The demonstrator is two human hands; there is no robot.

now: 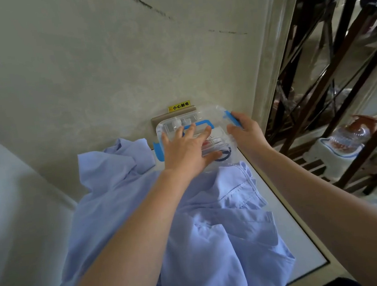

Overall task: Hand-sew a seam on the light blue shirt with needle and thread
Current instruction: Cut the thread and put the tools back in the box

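Note:
The light blue shirt (191, 224) lies crumpled across a white table (295, 236). Behind it, against the wall, stands a clear plastic box (213, 119) with blue clips and a blue handle; sewing items show blurred inside. My left hand (187, 150) lies flat on the box's lid, fingers spread and straight. My right hand (245, 129) holds the box's right side at the blue clip (232, 119), fingers curled round it. No needle or thread can be made out.
A wall socket plate with a yellow warning sticker (179, 106) sits just behind the box. To the right, beyond the table edge, stands a dark wooden lattice frame (330, 81). A glass jar (349, 136) rests on a white stool below.

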